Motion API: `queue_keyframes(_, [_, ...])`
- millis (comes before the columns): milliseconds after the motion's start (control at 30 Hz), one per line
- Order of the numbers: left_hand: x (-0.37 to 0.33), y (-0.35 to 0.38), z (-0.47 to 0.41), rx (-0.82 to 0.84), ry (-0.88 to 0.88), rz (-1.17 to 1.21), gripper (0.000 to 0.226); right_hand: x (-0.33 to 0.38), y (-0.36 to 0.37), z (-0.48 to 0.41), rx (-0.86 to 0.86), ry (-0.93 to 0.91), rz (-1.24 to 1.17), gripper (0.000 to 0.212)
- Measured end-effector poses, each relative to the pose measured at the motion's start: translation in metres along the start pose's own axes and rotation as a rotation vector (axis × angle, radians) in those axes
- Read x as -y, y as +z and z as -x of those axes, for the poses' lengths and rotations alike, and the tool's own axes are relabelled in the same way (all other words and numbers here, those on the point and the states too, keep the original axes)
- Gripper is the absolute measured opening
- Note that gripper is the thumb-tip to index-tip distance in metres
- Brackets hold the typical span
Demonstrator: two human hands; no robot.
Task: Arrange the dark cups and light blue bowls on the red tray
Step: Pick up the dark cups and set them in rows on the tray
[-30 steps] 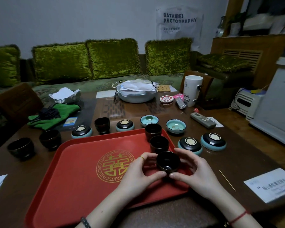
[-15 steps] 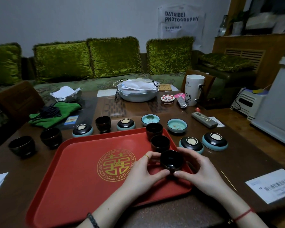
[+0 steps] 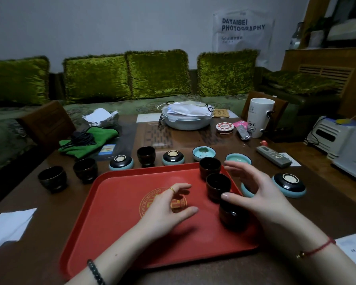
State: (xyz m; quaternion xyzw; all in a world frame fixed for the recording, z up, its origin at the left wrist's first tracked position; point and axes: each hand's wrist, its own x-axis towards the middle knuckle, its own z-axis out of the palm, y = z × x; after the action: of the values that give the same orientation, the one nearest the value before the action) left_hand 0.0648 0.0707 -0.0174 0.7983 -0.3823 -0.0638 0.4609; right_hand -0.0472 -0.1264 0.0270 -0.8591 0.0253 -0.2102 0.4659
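Red tray (image 3: 119,219) has 3 cups down its right edge. Both hands spread, gripping nothing. Right hand (image 3: 261,194) sits beside the overturned bowl (image 3: 247,191) off-tray; left hand (image 3: 169,210) faces 3 cups (image 3: 84,170) far-left.

Dim, cool indoor light is falling from above and leaving the far wall (image 3: 90,23) grey. The red tray (image 3: 119,219) is showing a soft shadow beneath the left hand (image 3: 169,208), and the dark cups are merging into their own shade, the nearest cup (image 3: 232,214) giving one small glint. The right hand (image 3: 255,192) is smearing with motion blur at its fingers (image 3: 234,167). Wide-angle distortion is bowing the green cushions (image 3: 158,75) and the cabinet (image 3: 325,73) at the right edge. The poster (image 3: 243,27) is reading sharply, while the shelf items above the cabinet are blurring.
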Motion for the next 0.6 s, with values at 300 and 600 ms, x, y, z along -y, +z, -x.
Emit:
queue_keyframes(300, [0.022, -0.057, -0.006, -0.133, -0.048, -0.086, 0.052, 0.033, 0.05, -0.062, 0.132, -0.108, 0.021, 0.061])
queue_keyframes(600, [0.053, -0.105, -0.03, -0.233, -0.145, -0.143, 0.058, 0.024, 0.105, -0.129, 0.238, -0.105, 0.145, 0.066])
